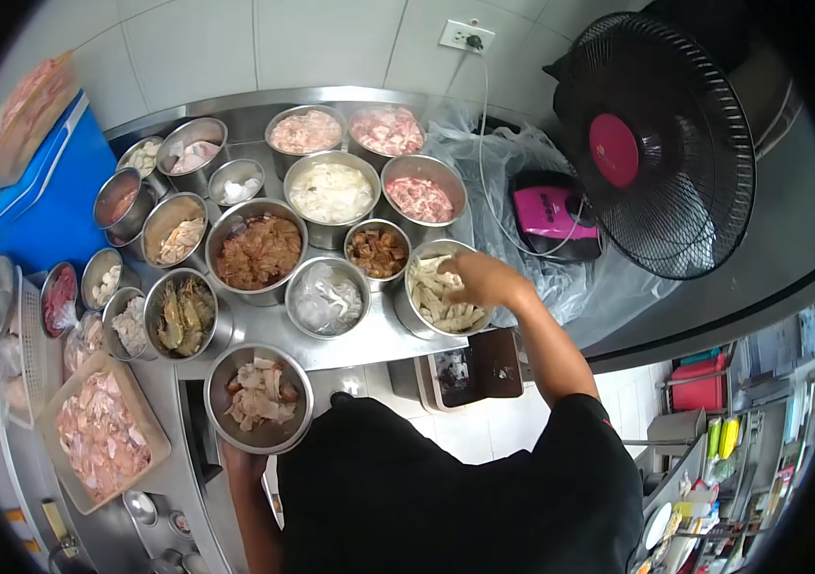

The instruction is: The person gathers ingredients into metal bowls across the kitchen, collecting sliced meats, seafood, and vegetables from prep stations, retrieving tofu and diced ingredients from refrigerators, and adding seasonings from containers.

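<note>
Hub: sliced-meat bowl (259,294). 3 o'clock: right hand (482,282) over bowl of apparent chicken feet (423,327). 6: meat-chunk bowl (261,441) above left hand (243,461). 7: raw-meat tub (162,436). 9–10: cooler (55,206), meat pack (30,122) on top. 2–3: fan (666,148).

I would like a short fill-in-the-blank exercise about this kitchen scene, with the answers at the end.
1. The ____ hand reaches into a steel bowl of pale pieces.
2. A second steel bowl is held by the ____ hand.
3. The hub of the fan is ____.
4. The large box is ____.

Missing words: right; left; pink; blue.
</note>
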`<state>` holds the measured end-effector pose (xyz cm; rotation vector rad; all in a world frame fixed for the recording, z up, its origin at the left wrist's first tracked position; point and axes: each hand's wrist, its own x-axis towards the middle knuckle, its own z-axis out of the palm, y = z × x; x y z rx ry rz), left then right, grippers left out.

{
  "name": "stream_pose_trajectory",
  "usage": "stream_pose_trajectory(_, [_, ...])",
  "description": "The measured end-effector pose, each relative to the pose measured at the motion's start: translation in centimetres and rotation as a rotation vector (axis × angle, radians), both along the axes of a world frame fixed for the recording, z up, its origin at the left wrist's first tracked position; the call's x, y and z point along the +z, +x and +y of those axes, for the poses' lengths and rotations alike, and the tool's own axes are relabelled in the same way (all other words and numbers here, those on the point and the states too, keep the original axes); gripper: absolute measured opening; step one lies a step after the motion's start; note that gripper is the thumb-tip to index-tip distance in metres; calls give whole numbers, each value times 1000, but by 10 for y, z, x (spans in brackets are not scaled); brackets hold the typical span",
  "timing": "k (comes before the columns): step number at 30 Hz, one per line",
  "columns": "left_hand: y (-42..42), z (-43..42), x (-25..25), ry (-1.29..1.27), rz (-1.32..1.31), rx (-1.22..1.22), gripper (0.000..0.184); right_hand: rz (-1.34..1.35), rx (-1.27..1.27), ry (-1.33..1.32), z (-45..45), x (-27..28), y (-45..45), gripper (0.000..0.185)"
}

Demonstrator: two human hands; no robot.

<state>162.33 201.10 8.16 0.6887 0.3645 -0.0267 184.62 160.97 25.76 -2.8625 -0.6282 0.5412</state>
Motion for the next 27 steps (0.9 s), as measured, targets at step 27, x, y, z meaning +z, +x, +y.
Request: stream_pose_trajectory(27, [65,-111,37,6,-15,-313,45,419,-490,1023,-80,-32,-3,19])
